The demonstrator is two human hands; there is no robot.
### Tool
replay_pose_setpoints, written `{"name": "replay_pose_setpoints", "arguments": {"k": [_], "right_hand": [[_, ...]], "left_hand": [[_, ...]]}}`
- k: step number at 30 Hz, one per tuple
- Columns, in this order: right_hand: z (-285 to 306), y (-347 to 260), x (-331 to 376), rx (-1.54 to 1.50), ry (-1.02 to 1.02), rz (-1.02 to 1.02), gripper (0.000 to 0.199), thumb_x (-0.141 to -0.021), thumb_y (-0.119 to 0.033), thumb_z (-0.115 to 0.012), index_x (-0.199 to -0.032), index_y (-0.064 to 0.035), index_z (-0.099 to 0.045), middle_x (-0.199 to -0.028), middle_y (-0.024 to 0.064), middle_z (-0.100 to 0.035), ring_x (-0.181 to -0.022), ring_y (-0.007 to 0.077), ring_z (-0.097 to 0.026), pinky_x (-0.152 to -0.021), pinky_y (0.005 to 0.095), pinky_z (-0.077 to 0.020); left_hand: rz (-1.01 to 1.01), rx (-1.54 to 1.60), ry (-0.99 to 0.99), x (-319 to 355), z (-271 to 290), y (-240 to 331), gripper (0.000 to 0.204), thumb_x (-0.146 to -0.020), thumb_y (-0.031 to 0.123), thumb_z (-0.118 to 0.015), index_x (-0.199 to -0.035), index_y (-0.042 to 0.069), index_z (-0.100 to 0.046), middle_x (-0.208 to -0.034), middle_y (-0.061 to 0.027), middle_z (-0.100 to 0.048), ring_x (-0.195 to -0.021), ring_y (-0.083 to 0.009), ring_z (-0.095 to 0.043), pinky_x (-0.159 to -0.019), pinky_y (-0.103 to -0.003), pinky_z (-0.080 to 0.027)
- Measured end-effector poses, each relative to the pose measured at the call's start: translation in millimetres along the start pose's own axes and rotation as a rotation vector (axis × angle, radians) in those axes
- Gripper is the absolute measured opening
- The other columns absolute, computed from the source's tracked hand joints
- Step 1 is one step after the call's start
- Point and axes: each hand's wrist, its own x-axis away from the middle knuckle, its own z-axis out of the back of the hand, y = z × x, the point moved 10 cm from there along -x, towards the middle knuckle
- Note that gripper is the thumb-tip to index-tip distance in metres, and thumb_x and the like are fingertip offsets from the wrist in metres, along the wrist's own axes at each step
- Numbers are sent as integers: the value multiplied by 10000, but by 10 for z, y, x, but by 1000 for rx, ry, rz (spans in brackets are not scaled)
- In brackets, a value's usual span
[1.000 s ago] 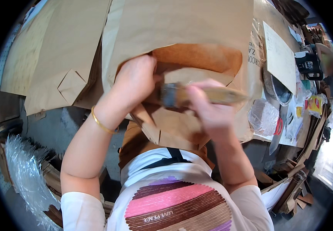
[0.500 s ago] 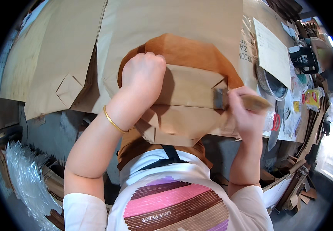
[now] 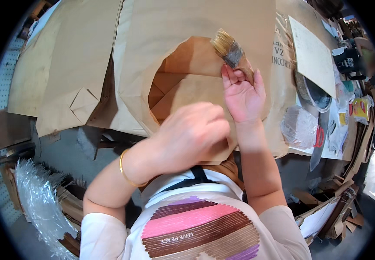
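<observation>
A large brown paper sack (image 3: 204,93) lies in front of me, its near end spread open with folded flaps around a darker, orange-brown inside. Over the near part of that end is my left hand (image 3: 196,132), fingers curled in and slightly blurred. Whatever its fingertips may pinch is hidden beneath the hand. My right hand (image 3: 244,97), palm turned up, grips a paintbrush (image 3: 230,51) by its wooden handle. The pale bristles point up and away to the left, over the sack's far side, and the metal band looks smeared.
Another paper sack (image 3: 76,73) with a folded corner lies at the left. On the right are a white board (image 3: 311,56) over a round basin (image 3: 315,97), a red-handled knife (image 3: 316,149) and a plastic-wrapped bundle (image 3: 299,125). Shiny plastic strands (image 3: 40,208) hang at lower left.
The paintbrush has left the folded flap, and my right hand has swung up and left, turning palm up. My left hand has moved down and right, from the far rim to the near part.
</observation>
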Motion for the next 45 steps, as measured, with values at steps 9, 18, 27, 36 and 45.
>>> {"name": "replay_pose_setpoints", "arguments": {"k": [9,18,27,36,45], "right_hand": [[-59,62,-9,25,-62,-41,396,-1015,-279,-413,-1260,10,-528,-910,158,-691,-1009,262,-628,-1086,455,-378],[29,125,5,126,-124,-112,339,-1011,-256,-477,-1244,-19,-541,-1018,121,-670,-976,231,-630,-958,410,-492],[-113,-73,1187,962,-49,-412,214,-897,-110,-649,-1081,0,-646,-997,96,-675,-851,194,-649,-731,337,-541],[-1092,-32,1480,2184,-924,105,278,-739,-93,-745,-994,-39,-650,-948,102,-658,-805,279,-648,-689,347,-541],[-986,105,1717,1842,-793,60,254,-731,-35,-757,-970,-51,-674,-902,113,-677,-734,267,-655,-645,337,-537]], "left_hand": [[632,-802,54,849,260,-1402,612,-951,303,-462,-1485,52,-296,-1530,-158,-307,-1431,-322,-246,-1162,-480,-157],[430,-645,-64,898,-251,-998,596,-950,320,-464,-1466,50,-335,-1531,-178,-296,-1430,-331,-244,-1159,-498,-154],[260,-649,-144,666,-113,-1154,671,-891,279,-536,-1456,-2,-310,-1527,-205,-275,-1428,-353,-225,-1174,-478,-144],[270,-744,-129,701,-148,-1148,720,-871,338,-555,-1454,-8,-313,-1520,-221,-278,-1420,-367,-233,-1170,-482,-152],[243,-787,-106,700,-130,-1129,707,-873,361,-549,-1439,-7,-343,-1502,-216,-318,-1415,-346,-258,-1168,-477,-165]]}}
